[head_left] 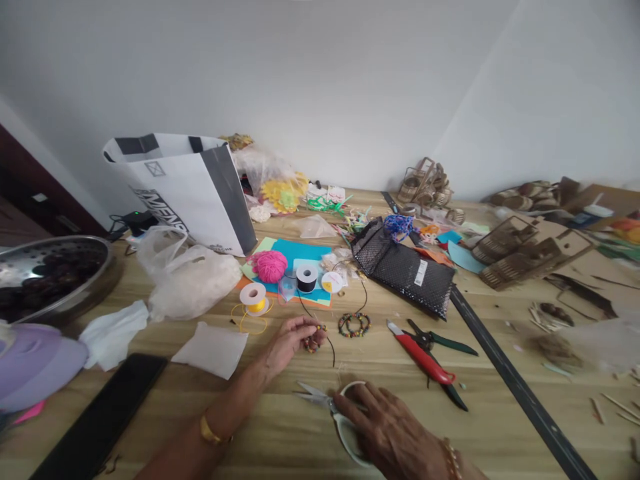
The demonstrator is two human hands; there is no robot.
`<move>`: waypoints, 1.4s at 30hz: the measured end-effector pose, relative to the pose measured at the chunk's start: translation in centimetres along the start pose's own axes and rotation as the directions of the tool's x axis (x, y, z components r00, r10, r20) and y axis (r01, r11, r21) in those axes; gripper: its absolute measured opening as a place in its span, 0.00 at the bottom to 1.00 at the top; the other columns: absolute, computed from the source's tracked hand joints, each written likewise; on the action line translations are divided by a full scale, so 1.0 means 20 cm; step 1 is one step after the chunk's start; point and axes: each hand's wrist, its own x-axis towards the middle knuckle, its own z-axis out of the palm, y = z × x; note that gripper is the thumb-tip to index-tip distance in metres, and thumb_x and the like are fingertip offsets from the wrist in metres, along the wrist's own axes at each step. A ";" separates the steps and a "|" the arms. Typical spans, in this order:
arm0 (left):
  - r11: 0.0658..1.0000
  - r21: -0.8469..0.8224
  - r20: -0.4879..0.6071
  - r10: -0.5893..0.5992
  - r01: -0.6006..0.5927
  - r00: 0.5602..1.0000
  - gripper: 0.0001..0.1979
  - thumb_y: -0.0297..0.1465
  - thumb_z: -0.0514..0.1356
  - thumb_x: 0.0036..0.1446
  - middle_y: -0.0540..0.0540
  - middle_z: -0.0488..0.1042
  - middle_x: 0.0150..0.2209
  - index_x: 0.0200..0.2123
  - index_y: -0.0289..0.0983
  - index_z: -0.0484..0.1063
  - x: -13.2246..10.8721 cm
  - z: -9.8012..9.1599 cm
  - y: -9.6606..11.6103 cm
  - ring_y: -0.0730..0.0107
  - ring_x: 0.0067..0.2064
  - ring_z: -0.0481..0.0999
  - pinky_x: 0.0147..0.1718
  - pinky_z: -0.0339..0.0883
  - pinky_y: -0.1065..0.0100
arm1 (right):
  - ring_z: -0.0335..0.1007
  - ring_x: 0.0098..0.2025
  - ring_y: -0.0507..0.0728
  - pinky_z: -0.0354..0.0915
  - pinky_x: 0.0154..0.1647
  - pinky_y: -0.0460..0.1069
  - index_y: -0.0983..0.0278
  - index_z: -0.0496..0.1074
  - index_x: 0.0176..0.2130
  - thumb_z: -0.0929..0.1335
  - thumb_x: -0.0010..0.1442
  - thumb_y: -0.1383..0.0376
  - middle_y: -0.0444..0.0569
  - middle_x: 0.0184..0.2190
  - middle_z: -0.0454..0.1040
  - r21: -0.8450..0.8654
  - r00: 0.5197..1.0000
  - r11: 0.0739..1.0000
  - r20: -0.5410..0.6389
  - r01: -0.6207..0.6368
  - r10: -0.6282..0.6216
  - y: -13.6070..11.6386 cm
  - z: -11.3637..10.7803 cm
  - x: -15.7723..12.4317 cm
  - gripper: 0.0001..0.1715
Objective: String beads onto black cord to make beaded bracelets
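My left hand (289,341) rests on the wooden table (280,433) with its fingers pinched on a small string of coloured beads (313,343) on black cord. A finished bead bracelet (354,325) lies just to its right. My right hand (387,427) lies over the white handles of a pair of scissors (325,402), its fingers curled onto them; the blades point left. The black cord (320,320) runs back to a black spool (307,278).
Red-handled cutters (425,360) and green-handled pliers (443,343) lie to the right, beside a long dark ruler (520,393). A yellow spool (254,298), pink yarn ball (270,265), black mesh pouch (403,267), white paper bag (185,190), metal bowl (50,277), a phone (100,420) and wooden baskets (520,250) surround the work area.
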 end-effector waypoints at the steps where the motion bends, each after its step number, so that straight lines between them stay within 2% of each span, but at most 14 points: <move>1: 1.000 0.004 0.016 0.001 -0.001 1.000 0.14 0.33 0.68 0.45 0.41 0.80 0.31 0.35 0.32 0.74 0.00 0.00 0.00 0.67 0.31 0.76 0.30 0.63 0.68 | 0.68 0.48 0.62 0.65 0.47 0.53 0.57 0.56 0.64 0.65 0.54 0.76 0.54 0.50 0.70 -0.010 1.000 1.000 -0.009 0.000 0.000 0.00 0.01 0.00 0.41; 7: 0.999 0.033 0.004 0.007 -0.007 1.000 0.15 0.30 0.69 0.42 0.41 0.80 0.34 0.35 0.34 0.74 -0.01 -0.01 0.01 0.66 0.32 0.77 0.30 0.63 0.68 | 0.69 0.49 0.62 0.66 0.51 0.55 0.58 0.58 0.63 0.66 0.52 0.73 0.56 0.51 0.71 0.060 1.000 0.998 -0.004 -0.009 0.010 0.00 -0.04 -0.01 0.41; 11: 0.998 0.050 -0.055 0.026 -0.024 0.998 0.14 0.32 0.69 0.43 0.41 0.80 0.31 0.34 0.33 0.74 0.01 -0.02 0.00 0.66 0.32 0.76 0.30 0.62 0.68 | 0.69 0.53 0.62 0.65 0.56 0.55 0.59 0.60 0.62 0.67 0.45 0.75 0.55 0.54 0.71 0.213 0.995 0.976 0.103 -0.036 0.014 0.04 -0.08 -0.04 0.45; 14: 0.997 0.047 -0.068 0.064 -0.061 0.996 0.13 0.34 0.69 0.44 0.42 0.79 0.29 0.32 0.32 0.75 0.02 -0.02 -0.01 0.67 0.30 0.76 0.30 0.62 0.68 | 0.67 0.57 0.60 0.63 0.59 0.55 0.54 0.62 0.61 0.67 0.48 0.75 0.52 0.57 0.69 0.379 0.992 0.920 0.110 -0.102 0.064 0.09 -0.10 -0.06 0.42; 16: 0.996 0.046 -0.067 0.083 -0.080 0.994 0.12 0.34 0.69 0.45 0.43 0.78 0.28 0.31 0.31 0.76 0.02 -0.03 -0.02 0.69 0.29 0.74 0.29 0.61 0.69 | 0.67 0.56 0.62 0.66 0.56 0.55 0.54 0.65 0.60 0.69 0.50 0.70 0.52 0.57 0.70 0.515 0.984 0.841 0.148 -0.165 0.103 0.13 -0.13 -0.06 0.38; 18: 0.994 0.053 -0.074 0.097 -0.093 0.993 0.12 0.34 0.69 0.45 0.44 0.77 0.26 0.31 0.31 0.77 0.03 -0.03 -0.03 0.70 0.28 0.73 0.28 0.60 0.69 | 0.73 0.49 0.63 0.70 0.49 0.54 0.57 0.71 0.55 0.71 0.51 0.65 0.53 0.49 0.75 0.645 0.970 0.724 0.166 -0.244 0.179 0.15 -0.15 -0.04 0.31; 20: 0.991 0.075 -0.097 0.114 -0.107 0.989 0.12 0.33 0.69 0.45 0.44 0.77 0.25 0.31 0.31 0.77 0.03 -0.03 -0.04 0.71 0.27 0.72 0.28 0.60 0.69 | 0.74 0.41 0.62 0.71 0.41 0.53 0.59 0.72 0.54 0.72 0.52 0.59 0.53 0.41 0.77 0.762 0.972 0.605 0.154 -0.230 0.176 0.17 -0.17 -0.01 0.30; 23: 0.985 0.124 -0.145 0.137 -0.119 0.980 0.14 0.33 0.70 0.43 0.44 0.78 0.27 0.32 0.31 0.76 0.04 -0.03 -0.03 0.71 0.28 0.73 0.28 0.62 0.69 | 0.71 0.29 0.55 0.69 0.29 0.48 0.62 0.72 0.51 0.71 0.54 0.52 0.49 0.31 0.73 0.909 0.981 0.373 0.144 -0.183 0.130 0.20 -0.16 0.05 0.28; 26: 0.980 0.158 -0.187 0.151 -0.122 0.971 0.16 0.32 0.70 0.42 0.45 0.78 0.30 0.35 0.34 0.73 0.03 -0.02 -0.02 0.69 0.28 0.75 0.28 0.64 0.69 | 0.67 0.22 0.50 0.62 0.20 0.43 0.65 0.70 0.50 0.71 0.54 0.47 0.44 0.27 0.68 0.975 0.990 0.169 0.140 -0.140 0.015 0.23 -0.10 0.13 0.31; 28: 0.975 0.181 -0.200 0.163 -0.127 0.966 0.15 0.31 0.69 0.42 0.46 0.78 0.29 0.33 0.35 0.70 0.03 -0.02 -0.01 0.70 0.27 0.76 0.26 0.64 0.71 | 0.66 0.21 0.49 0.60 0.19 0.42 0.66 0.69 0.49 0.71 0.53 0.46 0.44 0.26 0.68 0.993 0.992 0.019 0.117 -0.117 -0.039 0.24 -0.06 0.19 0.34; 31: 0.961 0.240 -0.195 0.183 -0.134 0.964 0.13 0.31 0.69 0.42 0.49 0.76 0.25 0.29 0.35 0.68 0.03 -0.02 0.00 0.71 0.25 0.75 0.24 0.61 0.73 | 0.66 0.21 0.48 0.59 0.18 0.42 0.67 0.71 0.46 0.72 0.53 0.47 0.45 0.27 0.69 0.974 0.996 -0.209 0.078 -0.083 -0.031 0.25 0.00 0.24 0.31; 35: 0.952 0.280 -0.192 0.178 -0.120 0.965 0.12 0.31 0.69 0.41 0.50 0.75 0.22 0.28 0.35 0.70 0.05 -0.03 -0.02 0.72 0.25 0.74 0.24 0.62 0.73 | 0.65 0.19 0.48 0.60 0.17 0.42 0.68 0.71 0.46 0.71 0.56 0.48 0.45 0.26 0.69 0.941 0.998 -0.333 0.046 -0.054 -0.032 0.27 0.06 0.27 0.29; 42: 0.927 0.353 -0.210 0.212 -0.128 0.954 0.12 0.35 0.69 0.43 0.50 0.75 0.21 0.27 0.34 0.72 0.04 -0.03 -0.02 0.72 0.24 0.73 0.22 0.61 0.73 | 0.66 0.19 0.48 0.62 0.18 0.42 0.69 0.71 0.48 0.69 0.59 0.50 0.46 0.26 0.69 0.915 0.998 -0.399 0.045 -0.057 -0.040 0.29 0.09 0.26 0.27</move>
